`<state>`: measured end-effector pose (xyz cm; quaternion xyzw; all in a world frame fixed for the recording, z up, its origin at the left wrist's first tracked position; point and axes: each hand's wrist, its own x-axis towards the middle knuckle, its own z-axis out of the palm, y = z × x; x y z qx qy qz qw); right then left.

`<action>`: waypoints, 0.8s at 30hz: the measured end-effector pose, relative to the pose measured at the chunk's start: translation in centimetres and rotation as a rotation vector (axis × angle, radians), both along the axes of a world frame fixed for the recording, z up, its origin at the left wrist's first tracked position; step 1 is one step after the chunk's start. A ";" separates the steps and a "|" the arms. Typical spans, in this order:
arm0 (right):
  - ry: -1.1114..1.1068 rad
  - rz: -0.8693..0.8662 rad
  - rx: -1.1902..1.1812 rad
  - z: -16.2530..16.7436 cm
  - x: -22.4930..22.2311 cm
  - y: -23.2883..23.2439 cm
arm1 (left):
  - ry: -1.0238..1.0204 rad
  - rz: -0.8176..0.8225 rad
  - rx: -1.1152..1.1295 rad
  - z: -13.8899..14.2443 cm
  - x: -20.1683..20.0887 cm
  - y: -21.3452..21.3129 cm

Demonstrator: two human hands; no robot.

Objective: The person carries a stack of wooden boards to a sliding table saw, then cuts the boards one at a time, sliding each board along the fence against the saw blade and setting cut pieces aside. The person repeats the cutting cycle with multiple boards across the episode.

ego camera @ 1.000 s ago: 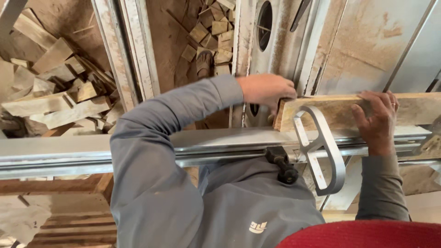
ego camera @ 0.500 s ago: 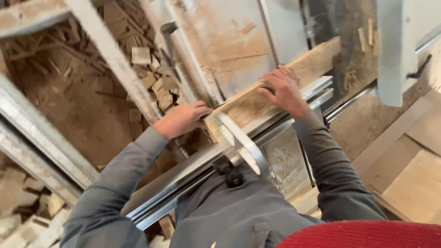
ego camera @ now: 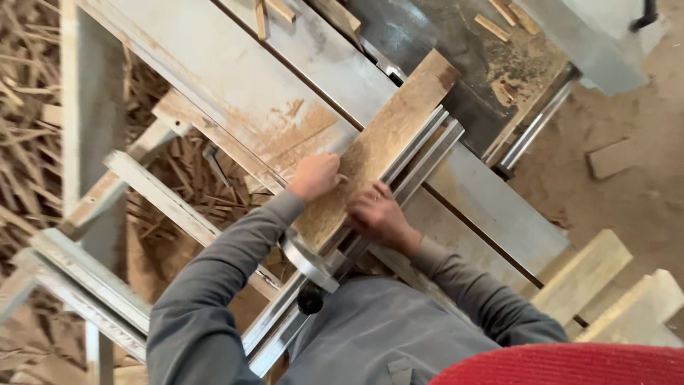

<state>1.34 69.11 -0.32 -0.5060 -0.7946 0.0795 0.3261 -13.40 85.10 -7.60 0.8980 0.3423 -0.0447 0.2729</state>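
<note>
A long wooden plank (ego camera: 399, 121) lies on the sliding table of a panel saw, set against a grey metal fence rail (ego camera: 417, 160). My left hand (ego camera: 315, 176) rests on the plank's near left part with curled fingers. My right hand (ego camera: 376, 214) presses on the plank's near edge beside the rail. A curved metal clamp handle (ego camera: 308, 262) sits just below both hands, at the plank's near end. Both arms wear grey sleeves.
The dusty metal saw table (ego camera: 285, 78) stretches up and left, with small wood strips (ego camera: 267, 14) on it. Offcuts and slats litter the floor at left (ego camera: 28, 107). Sawdust covers the floor at right; pale boards (ego camera: 581, 274) lie at lower right.
The view has swung round and to the right. My right hand has slid back along the plank toward my left hand, so both now sit close together at its near end.
</note>
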 end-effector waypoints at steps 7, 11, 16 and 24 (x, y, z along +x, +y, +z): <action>-0.027 -0.072 0.077 0.6 -0.6 -0.1 | 0.023 0.043 -0.056 0.5 0.2 1.8; 0.016 -0.064 0.118 0.6 -0.1 -0.2 | 0.169 0.015 -0.103 1.7 0.7 2.1; -0.026 -0.079 0.118 0.6 0.0 -0.3 | 0.074 0.017 -0.085 2.1 0.8 2.1; 0.015 -0.057 0.113 0.0 0.1 -0.6 | 0.065 -0.026 -0.040 1.2 0.3 1.7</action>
